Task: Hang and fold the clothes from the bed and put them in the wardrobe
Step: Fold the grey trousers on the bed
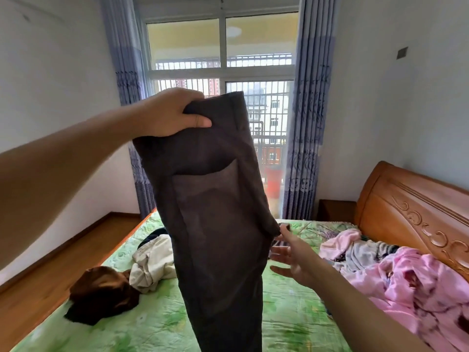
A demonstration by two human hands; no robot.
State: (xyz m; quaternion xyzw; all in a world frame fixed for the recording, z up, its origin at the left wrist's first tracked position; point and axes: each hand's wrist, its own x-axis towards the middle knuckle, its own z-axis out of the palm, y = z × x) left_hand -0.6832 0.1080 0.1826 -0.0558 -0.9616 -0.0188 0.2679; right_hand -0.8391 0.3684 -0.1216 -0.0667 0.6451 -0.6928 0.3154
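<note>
My left hand (168,113) grips the waistband of dark grey-brown trousers (215,224) and holds them up in front of the window, so they hang down over the bed. To their right, my right hand (294,257) is spread with straight fingers, its fingertips at the trousers' right edge. On the green bed sheet (291,313) lie a brown garment (101,293), a cream garment (152,262) and, to the right, a heap of pink and grey clothes (406,283). No wardrobe is in view.
A carved wooden headboard (411,212) stands at the right with a bedside table (336,210) beside it. Blue curtains (309,110) frame the barred window. Wooden floor (38,301) runs along the bed's left side.
</note>
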